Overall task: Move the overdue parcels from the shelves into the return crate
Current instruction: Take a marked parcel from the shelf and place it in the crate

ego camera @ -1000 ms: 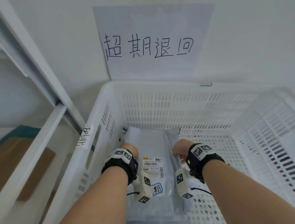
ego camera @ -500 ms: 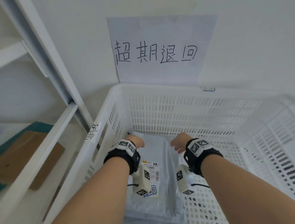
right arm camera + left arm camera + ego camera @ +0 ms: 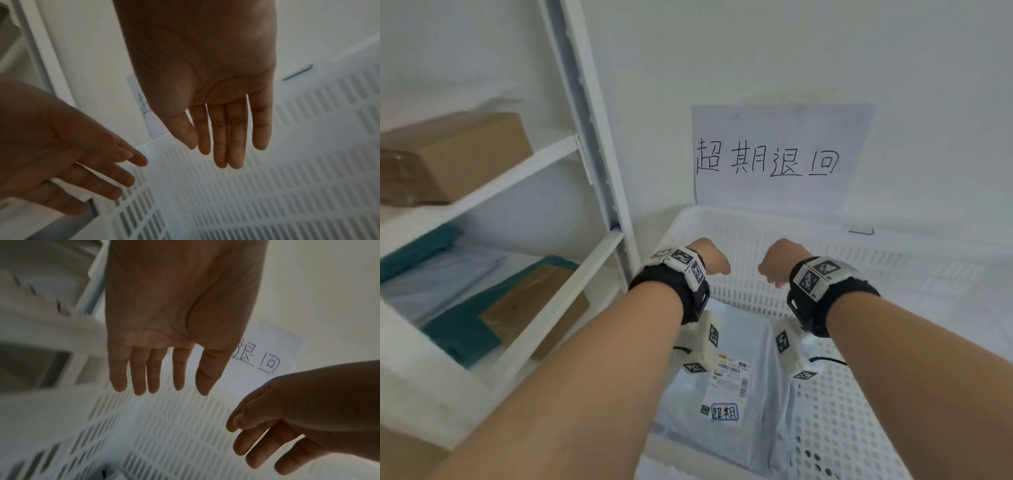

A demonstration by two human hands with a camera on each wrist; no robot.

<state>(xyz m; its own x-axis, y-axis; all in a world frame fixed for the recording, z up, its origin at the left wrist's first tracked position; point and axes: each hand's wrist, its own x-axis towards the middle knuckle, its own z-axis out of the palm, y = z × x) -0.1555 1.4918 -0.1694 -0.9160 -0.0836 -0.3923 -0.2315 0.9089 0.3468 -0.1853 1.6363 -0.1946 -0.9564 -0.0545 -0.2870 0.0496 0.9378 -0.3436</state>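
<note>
Hands above crate holding parcel

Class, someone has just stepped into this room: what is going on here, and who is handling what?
A person is sorting parcels into a white crate under a handwritten wall sign. A grey mailer bag with a shipping label lies flat on the crate floor. The left hand and the right hand hover above it, fingers straight and holding nothing. To the left, a white shelf unit holds cardboard boxes and teal parcels, so the hands look free for another parcel.
</note>
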